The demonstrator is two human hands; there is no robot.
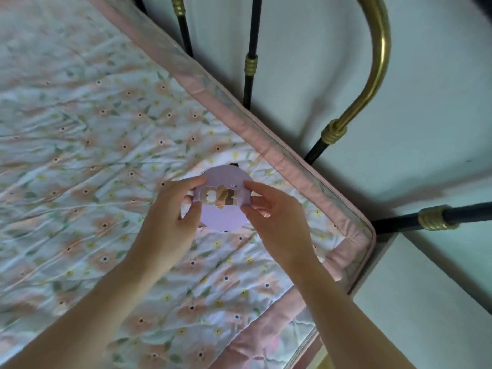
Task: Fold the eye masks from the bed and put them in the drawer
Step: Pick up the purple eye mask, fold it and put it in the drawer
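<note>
Both hands pinch the lilac eye mask: left hand on its left edge, right hand on its right. It's held just above the bed, long axis looks left-right, both hands equally close.

Soft dim daylight, faint shadows, wide-angle edge warp, slight blur

Surfaces: cloth bedding, metal frame, matt mask.

The eye mask appears as smooth, matt lilac fabric with a printed band. The bedspread is quilted cotton-like cloth, creased, floral print, with a pink fabric border. The bed frame is metal: glossy brass curve and collars, dull black bars. The wall looks smooth and matt.
</note>
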